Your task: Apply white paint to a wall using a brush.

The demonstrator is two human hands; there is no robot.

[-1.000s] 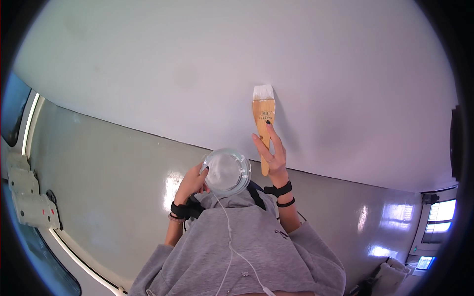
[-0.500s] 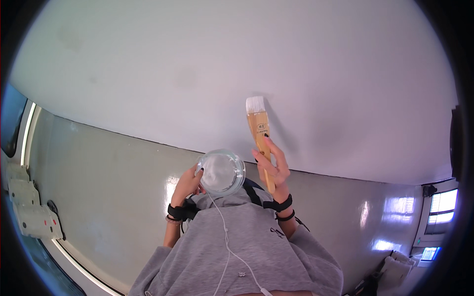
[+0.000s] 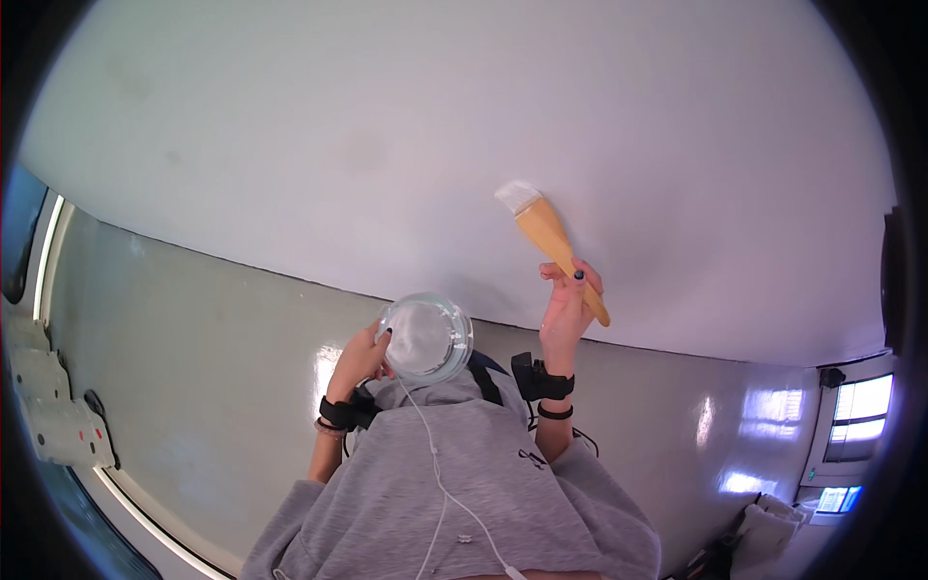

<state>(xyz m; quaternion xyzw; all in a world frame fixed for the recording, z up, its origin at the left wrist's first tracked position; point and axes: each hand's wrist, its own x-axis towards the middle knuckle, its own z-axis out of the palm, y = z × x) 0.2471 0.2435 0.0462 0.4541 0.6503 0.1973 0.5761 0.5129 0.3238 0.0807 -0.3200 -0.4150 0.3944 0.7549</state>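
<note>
My right hand (image 3: 568,302) is closed round the wooden handle of a flat paintbrush (image 3: 544,232). Its pale bristles point up and to the left and appear to meet the white wall (image 3: 367,106). Lower and to the left, my left hand (image 3: 360,362) grips the rim of a clear glass bowl (image 3: 425,335) in front of my chest. Something white shows inside the bowl; whether it is liquid I cannot tell. Both wrists wear black straps.
Below the wall runs a shiny grey-green floor (image 3: 222,329). Pale bags or covers with red dots (image 3: 72,425) lie at the far left. At the right are a bright window (image 3: 863,406) and a pale bundle (image 3: 768,532). A white cable (image 3: 435,449) hangs down my shirt.
My right hand has moved right and up with the paintbrush, whose handle has turned to slant down to the right. My left hand and the bowl have shifted slightly left.
</note>
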